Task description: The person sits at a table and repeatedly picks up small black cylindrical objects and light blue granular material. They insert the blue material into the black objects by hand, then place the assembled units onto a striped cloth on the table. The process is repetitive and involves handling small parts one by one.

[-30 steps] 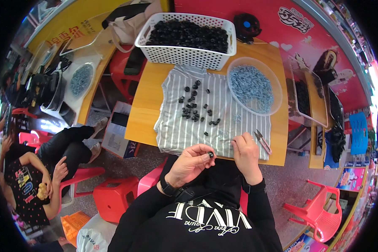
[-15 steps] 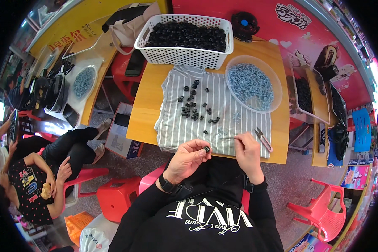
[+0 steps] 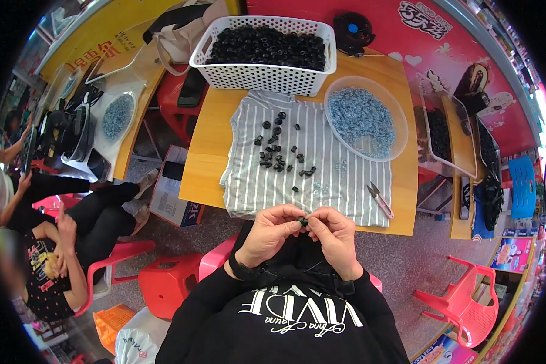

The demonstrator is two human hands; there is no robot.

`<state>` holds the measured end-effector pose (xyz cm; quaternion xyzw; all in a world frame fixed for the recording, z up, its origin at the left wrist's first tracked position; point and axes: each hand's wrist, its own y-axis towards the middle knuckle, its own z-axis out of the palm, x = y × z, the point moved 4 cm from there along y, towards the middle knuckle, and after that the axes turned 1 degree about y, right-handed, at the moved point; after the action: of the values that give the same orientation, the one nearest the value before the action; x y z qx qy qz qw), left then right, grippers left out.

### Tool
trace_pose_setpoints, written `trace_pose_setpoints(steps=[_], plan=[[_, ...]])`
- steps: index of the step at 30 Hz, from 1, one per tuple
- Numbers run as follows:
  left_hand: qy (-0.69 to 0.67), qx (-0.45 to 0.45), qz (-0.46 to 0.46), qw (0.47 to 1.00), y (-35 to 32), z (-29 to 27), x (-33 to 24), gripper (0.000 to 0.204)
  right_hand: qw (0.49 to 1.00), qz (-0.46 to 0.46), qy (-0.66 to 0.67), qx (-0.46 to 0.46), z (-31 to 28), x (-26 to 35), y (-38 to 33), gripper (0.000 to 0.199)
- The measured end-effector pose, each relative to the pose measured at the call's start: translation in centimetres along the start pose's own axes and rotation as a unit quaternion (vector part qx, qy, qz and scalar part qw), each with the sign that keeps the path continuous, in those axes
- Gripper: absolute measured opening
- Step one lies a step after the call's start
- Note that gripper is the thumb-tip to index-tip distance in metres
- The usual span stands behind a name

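Just beyond the table's near edge, my left hand (image 3: 266, 235) pinches a small round black plastic part (image 3: 303, 222) between thumb and fingers. My right hand (image 3: 335, 239) meets it there, its thumb and forefinger closed on the same part. Whether a smaller piece sits between those fingertips is hidden. Several loose black parts (image 3: 278, 159) lie scattered on a grey striped cloth (image 3: 242, 182). A few tiny clear-bluish pieces (image 3: 321, 187) lie on the cloth, closer to my hands. Small snips (image 3: 380, 200) with pink handles rest at the cloth's right edge.
A white perforated basket (image 3: 261, 80) full of black parts stands at the table's back. Right of it sits a round clear tub (image 3: 400, 145) of bluish pieces. A black fan (image 3: 353, 33) is behind. Red stools (image 3: 167, 288) and a seated person (image 3: 54, 261) are at left.
My right hand has moved left from the cloth's near edge to join my left hand at the black part. The seated person at left has shifted posture.
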<state>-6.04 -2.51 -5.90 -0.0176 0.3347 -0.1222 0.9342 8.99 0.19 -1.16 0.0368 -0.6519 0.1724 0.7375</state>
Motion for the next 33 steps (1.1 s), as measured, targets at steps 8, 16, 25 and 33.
trace_pose_setpoints(steps=[8, 16, 25, 33], plan=[[0.065, -0.003, 0.007, 0.998, 0.6, 0.9, 1.2, 0.02, 0.997, -0.03, -0.017, -0.069, -0.8, -0.7, -0.7, 0.007], [0.073, -0.006, 0.047, 0.996, 0.2, -0.2, 2.5, 0.018, 0.997, -0.064, -0.019, -0.036, 0.2, -0.8, -0.9, 0.008], [0.093, 0.005, 0.049, 0.994, 0.4, 0.5, 2.0, 0.019, 0.965, -0.182, -0.187, -0.023, -0.2, 0.6, -1.2, 0.005], [0.131, 0.013, 0.056, 0.99, 0.2, 1.2, 1.5, 0.018, 0.943, -0.209, -0.246, -0.078, 0.0, 1.3, -2.1, 0.011]])
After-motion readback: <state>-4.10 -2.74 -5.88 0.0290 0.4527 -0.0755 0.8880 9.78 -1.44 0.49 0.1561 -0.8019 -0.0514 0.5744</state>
